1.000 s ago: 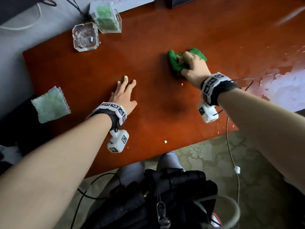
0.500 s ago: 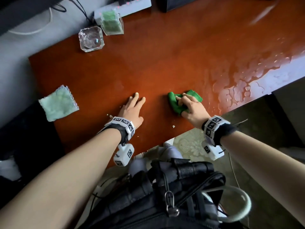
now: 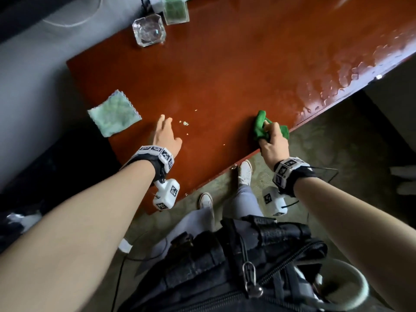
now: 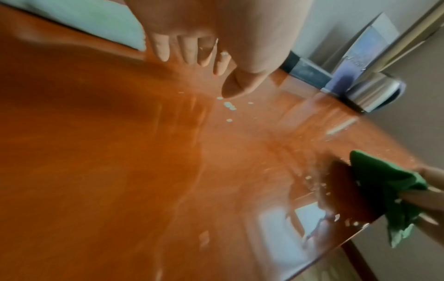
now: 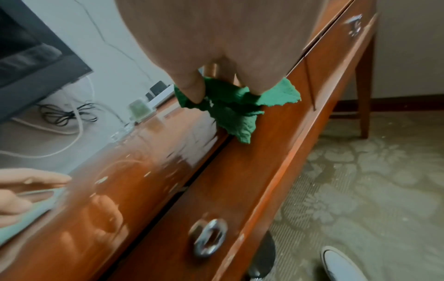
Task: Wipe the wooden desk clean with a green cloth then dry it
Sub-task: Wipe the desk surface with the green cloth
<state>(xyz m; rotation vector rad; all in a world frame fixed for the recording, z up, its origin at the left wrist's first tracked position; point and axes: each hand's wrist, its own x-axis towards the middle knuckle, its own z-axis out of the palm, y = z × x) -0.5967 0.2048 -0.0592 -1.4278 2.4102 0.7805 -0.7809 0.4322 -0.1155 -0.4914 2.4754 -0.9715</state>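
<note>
The wooden desk (image 3: 225, 70) has a glossy reddish top. My right hand (image 3: 273, 145) grips a crumpled green cloth (image 3: 261, 127) at the desk's front edge; in the right wrist view the green cloth (image 5: 230, 108) hangs over that edge, and the green cloth (image 4: 384, 182) shows low at the right of the left wrist view. My left hand (image 3: 165, 136) lies open on the desk top with straight fingers (image 4: 187, 51). Small pale crumbs (image 3: 185, 123) lie just right of its fingertips. Water beads (image 3: 333, 86) cover the desk's right part.
A pale green cloth (image 3: 114, 115) lies at the desk's left edge. A glass ashtray (image 3: 148, 30) and a clear box with green contents (image 3: 175, 10) stand at the back. Drawer fronts with a metal ring pull (image 5: 207, 239) face the patterned carpet (image 5: 360, 190). My shoes (image 3: 244, 172) stand below.
My right hand has dragged the green cloth from the middle of the desk back to its front edge. The left hand has slid left toward the pale cloth. The head view has swung.
</note>
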